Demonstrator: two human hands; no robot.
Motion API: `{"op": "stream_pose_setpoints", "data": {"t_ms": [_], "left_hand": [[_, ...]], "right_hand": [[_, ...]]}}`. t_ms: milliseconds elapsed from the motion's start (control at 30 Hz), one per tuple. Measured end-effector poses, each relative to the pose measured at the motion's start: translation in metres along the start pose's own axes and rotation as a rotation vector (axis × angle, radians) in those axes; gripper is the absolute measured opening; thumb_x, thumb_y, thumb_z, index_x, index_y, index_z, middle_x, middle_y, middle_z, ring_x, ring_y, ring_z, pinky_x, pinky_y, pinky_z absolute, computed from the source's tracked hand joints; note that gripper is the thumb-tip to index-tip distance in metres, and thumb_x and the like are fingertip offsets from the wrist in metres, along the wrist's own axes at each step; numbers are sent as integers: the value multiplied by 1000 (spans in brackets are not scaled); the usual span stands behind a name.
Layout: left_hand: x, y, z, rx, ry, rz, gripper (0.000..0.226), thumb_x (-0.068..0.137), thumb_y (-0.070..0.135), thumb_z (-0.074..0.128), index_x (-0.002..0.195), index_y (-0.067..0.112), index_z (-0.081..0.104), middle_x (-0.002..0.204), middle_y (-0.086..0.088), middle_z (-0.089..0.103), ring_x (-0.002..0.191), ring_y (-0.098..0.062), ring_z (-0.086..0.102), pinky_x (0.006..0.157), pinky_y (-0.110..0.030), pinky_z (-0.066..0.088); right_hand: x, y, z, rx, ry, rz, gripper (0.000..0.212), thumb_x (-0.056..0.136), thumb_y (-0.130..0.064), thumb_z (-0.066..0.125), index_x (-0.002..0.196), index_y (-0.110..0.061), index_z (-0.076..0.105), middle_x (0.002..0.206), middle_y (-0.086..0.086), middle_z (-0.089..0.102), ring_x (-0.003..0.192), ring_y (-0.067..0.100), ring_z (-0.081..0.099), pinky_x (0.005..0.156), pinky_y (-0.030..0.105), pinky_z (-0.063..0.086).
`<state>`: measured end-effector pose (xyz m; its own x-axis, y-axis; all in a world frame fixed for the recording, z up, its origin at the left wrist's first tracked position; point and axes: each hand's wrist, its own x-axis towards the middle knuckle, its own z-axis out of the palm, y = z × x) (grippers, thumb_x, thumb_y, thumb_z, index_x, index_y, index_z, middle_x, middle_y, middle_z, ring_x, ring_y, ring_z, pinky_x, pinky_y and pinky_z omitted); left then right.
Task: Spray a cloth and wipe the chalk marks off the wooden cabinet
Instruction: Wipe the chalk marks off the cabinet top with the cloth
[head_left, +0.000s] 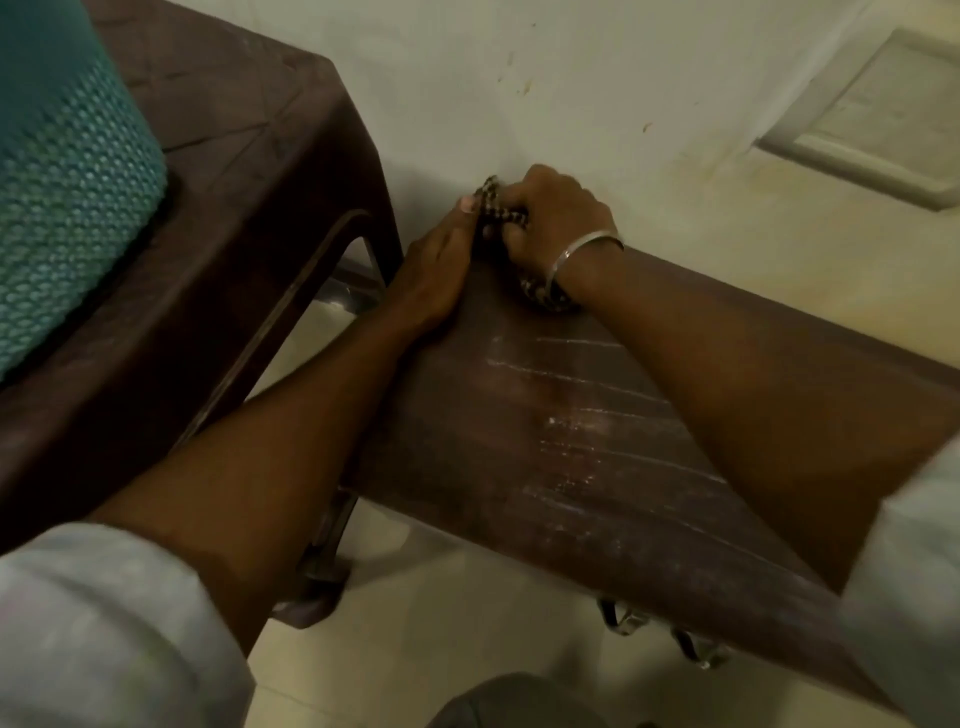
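The wooden cabinet (597, 441) is the biggest thing here, a long dark top pushed against the pale wall (571, 78). White chalk marks (587, 415) still cross the middle of its top, so most of the wiping looks left to do, and I see no spray bottle anywhere. Beside it stands a brown plastic stool (234, 182) with something teal and bumpy (67, 182) sitting on it. Both of the person's arms reach out long over the cabinet to its far corner by the wall. The right hand (556, 213), with a silver bangle (582, 254) on the wrist, has its fingers curled tight around a dark spotty cloth (540, 296), pressing it down on the wood. The left hand (436, 270) lies just beside it, fingers close together, thumb touching the cloth's top end. I cannot tell if the cloth is wet.
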<state>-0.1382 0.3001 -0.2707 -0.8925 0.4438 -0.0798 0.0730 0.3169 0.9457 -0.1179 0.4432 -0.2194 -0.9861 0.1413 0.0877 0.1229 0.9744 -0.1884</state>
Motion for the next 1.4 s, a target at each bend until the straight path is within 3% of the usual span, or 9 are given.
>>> {"op": "stream_pose_setpoints", "data": {"t_ms": [167,433,533,667,767,933,1100,1267,1400], "left_hand": [[-7,0,-4,90,-31,86,51,109,52,21,140,31,55,139,1,60,129,-13,54,113,-34,39],[-40,-6,-8,-26,-111,61,45,111,43,23,148,28,44,124,28,49,97,34,45,91,4,37],[-50,-10,-11,-3,-106,57,49,109,48,24,151,28,42,145,11,52,123,16,45,104,-4,34],[-54,-9,-12,683,-150,180,65,108,49,18,161,14,10,170,-7,5,155,-17,6,126,-32,7],[-73,-9,-15,939,-199,292,76,98,54,3,161,12,6,170,-8,-2,156,-22,-6,127,-47,0],[-122,-9,-24,1007,-260,342,76,98,51,2,161,10,3,169,-8,-4,156,-20,-10,126,-44,-9],[-146,-13,-23,1029,-264,385,75,98,48,10,160,7,10,169,-13,4,156,-24,-4,126,-45,-6],[-144,-9,-22,959,-251,388,77,96,50,13,160,7,13,169,-12,8,156,-21,0,127,-41,-1],[-143,-8,-22,929,-237,392,76,97,48,16,160,7,16,168,-11,10,156,-20,2,127,-37,-2]], "right_hand": [[-3,-6,0,55,20,87,25,90,-37,60,111,-28,68,116,3,56,105,28,58,74,31,39],[-5,16,-7,11,46,154,25,87,-40,65,105,-24,69,113,4,58,106,30,57,74,32,37],[-18,12,-5,46,2,72,30,87,-42,65,110,-24,67,110,3,57,105,28,57,76,33,40],[-33,31,-13,-16,-26,-32,31,88,-39,64,116,-27,66,111,3,57,104,30,56,76,36,43],[-28,30,-14,-17,36,131,29,87,-37,65,113,-26,67,111,5,58,104,31,57,75,33,39],[-63,24,-9,6,-52,-123,34,87,-38,65,118,-25,65,112,5,57,104,30,57,77,35,47],[-56,13,-9,-14,22,89,36,87,-37,64,121,-25,63,113,5,55,103,31,57,77,34,44],[-85,17,-7,35,-71,-140,32,87,-37,64,114,-22,65,113,6,55,101,30,58,78,37,50],[-63,18,-5,34,42,122,33,88,-36,63,119,-24,63,111,6,52,102,30,57,72,32,41]]}}
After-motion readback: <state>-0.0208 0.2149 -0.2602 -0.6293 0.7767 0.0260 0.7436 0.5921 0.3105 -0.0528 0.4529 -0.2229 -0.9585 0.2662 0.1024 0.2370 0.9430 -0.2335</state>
